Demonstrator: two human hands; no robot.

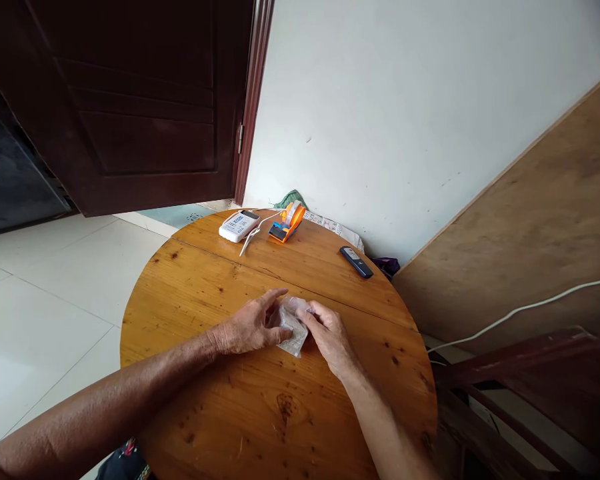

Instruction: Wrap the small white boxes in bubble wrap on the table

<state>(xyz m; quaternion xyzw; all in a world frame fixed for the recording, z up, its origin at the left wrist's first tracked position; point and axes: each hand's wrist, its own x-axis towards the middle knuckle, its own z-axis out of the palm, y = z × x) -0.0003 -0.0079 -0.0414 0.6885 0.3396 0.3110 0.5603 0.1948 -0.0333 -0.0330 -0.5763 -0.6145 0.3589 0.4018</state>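
Fingers (pixel 314 325) on bag (pixel 295 342), lettered device (pixel 239 227) beyond

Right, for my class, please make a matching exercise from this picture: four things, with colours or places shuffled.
1. plastic packet
2. tape dispenser
3. remote-like device
4. door

A. orange and blue
B. dark red-brown
C. in the right hand
D. near the right-hand edge of the table

Pairs: 1-C, 2-A, 3-D, 4-B

Bag (pixel 295 344) was transp. plastic, wrinkled, semi-glossy. Tabletop (pixel 195 293) was knotty wood, smooth w/ varn. sheen. Floor tiles (pixel 55 320) looked smooth, v. glossy.
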